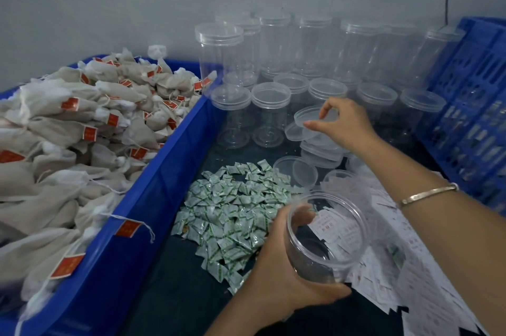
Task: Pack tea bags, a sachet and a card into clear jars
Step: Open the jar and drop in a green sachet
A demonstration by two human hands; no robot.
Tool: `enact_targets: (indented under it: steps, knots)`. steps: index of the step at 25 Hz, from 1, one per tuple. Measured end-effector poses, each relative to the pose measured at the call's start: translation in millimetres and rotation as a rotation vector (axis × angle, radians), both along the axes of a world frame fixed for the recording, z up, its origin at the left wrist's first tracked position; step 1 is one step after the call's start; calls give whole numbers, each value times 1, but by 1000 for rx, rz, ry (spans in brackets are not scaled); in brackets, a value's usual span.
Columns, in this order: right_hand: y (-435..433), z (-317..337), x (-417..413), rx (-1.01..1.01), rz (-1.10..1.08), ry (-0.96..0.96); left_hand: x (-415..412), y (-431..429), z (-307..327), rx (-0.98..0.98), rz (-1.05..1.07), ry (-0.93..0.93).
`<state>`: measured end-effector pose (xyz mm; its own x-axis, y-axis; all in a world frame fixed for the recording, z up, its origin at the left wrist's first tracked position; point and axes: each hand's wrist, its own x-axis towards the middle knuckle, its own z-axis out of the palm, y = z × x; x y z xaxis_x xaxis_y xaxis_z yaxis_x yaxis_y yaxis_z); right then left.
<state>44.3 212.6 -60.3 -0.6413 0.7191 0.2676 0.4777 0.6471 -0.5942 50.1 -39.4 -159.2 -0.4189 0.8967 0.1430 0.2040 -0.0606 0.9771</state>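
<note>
Jar [325,237], open & empty, was held tilted in left hand [284,275] over counter [175,294]; right hand [342,124] pinched 1 lid [309,116]. Blue bin [153,198] w/ tea bags [68,144] heaped, too many to count.

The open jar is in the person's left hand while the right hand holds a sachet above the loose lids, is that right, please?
Not quite. The head view shows the open jar in the left hand, but the right hand holds a clear lid, not a sachet, above the loose lids. The sachets lie in a pile on the table.
</note>
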Motion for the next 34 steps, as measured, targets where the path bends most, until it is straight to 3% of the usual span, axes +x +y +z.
enact_targets:
  steps: [2, 4, 7, 12, 13, 16, 20, 23, 26, 28, 31, 32, 34]
  knots:
    - [1, -4, -10, 5, 35, -27, 0, 0, -1, 6, -6, -10]
    - [-5, -6, -5, -38, 60, 60, 0, 0, -2, 13, -8, -22]
    - [-33, -19, 39, -307, 90, 343, 1, 0, 0, 27, -12, -25]
    - [-100, -61, 127, -746, 247, 486, -3, -5, 9, -87, -64, 4]
    - [-113, -71, 140, -791, 305, 439, -5, -8, 13, -142, -92, 17]
    - [-151, -99, 154, -620, 420, 313, -14, -18, 31, -286, -147, 115]
    - [-170, -111, 136, -553, 346, 441, -35, -38, 84, -394, -70, 510]
    - [-172, -116, 130, -532, 329, 434, -83, -49, 129, -299, 136, 748]
    - [-174, -119, 131, -508, 290, 406, -149, -47, 153, -252, 494, 759]
    - [-175, -119, 131, -496, 280, 394, -194, -49, 138, -450, 640, 765]
    - [-174, -121, 132, -474, 280, 381, -232, -54, 92, -1149, 368, 878]
    - [-173, -122, 132, -468, 279, 382, -235, -53, 83, -1284, 304, 935]
    - [-173, -122, 133, -467, 279, 377, -240, -53, 76, -1293, 306, 932]
